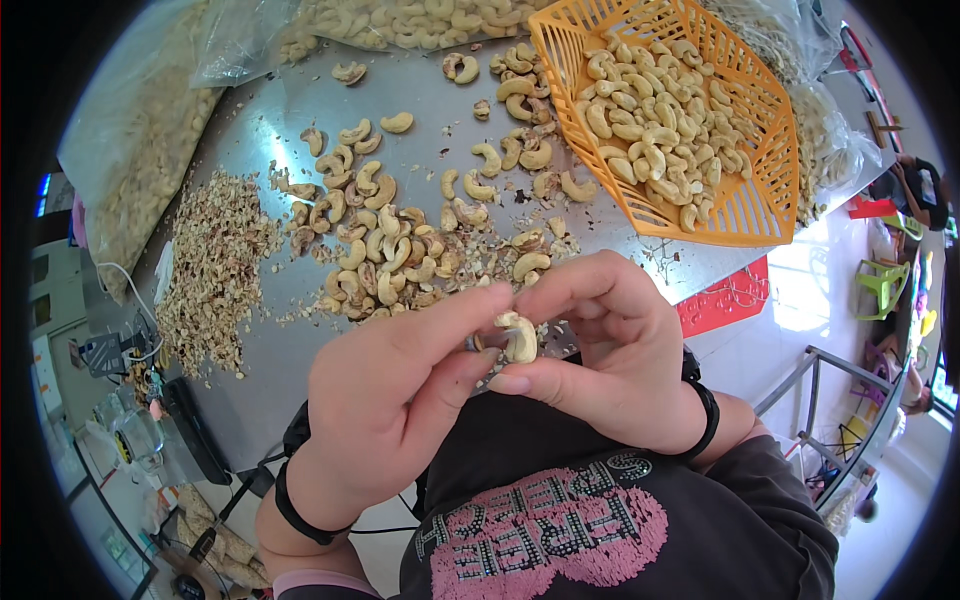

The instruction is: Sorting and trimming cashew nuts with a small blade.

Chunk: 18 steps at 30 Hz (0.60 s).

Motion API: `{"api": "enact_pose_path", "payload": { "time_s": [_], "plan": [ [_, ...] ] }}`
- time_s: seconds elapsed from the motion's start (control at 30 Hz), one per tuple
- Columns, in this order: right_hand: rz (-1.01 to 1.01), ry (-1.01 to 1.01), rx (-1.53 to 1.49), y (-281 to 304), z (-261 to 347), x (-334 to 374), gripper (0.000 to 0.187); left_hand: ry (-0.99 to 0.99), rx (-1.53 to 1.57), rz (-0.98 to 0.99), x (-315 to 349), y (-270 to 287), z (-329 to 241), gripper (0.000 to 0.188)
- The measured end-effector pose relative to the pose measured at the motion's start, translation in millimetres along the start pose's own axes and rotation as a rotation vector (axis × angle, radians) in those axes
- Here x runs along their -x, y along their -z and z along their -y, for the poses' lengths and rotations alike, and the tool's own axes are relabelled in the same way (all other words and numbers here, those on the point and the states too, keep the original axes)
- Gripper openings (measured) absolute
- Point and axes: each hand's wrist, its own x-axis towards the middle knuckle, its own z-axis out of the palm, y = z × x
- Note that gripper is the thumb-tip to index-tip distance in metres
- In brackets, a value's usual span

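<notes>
Both my hands meet close to my body at the near edge of the metal table. A pale, curved cashew nut (pixel 521 340) sits between the thumb and fingers of my right hand (pixel 610 350). Beside it, the thumb and forefinger of my left hand (pixel 400 370) are pinched together at the nut's left side; a small thing between them is mostly hidden. Just beyond my fingers lies a pile of cashew nuts (pixel 385 255), some with brown skin patches, among loose skin flakes.
An orange slotted plastic basket (pixel 770 200) of pale cashews stands at the far right. A heap of skin flakes and crumbs (pixel 215 260) lies at left. Clear bags of cashews (pixel 140 130) line the far and left edges. A red stool (pixel 728 298) stands below the table's right edge.
</notes>
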Motion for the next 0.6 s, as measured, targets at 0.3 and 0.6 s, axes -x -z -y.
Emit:
{"api": "enact_pose_path", "payload": {
  "time_s": [0.3, 0.6],
  "plan": [
    [-0.041, 0.060, 0.091, -1, -2, 1, 0.027, 0.554, 0.624, 0.029, 2, 8, -13, 0.022],
    [0.008, 0.211, 0.303, 2, -8, -4, 0.027, 0.570, 0.776, -0.016, -3, 2, -11, 0.018]
  ]
}}
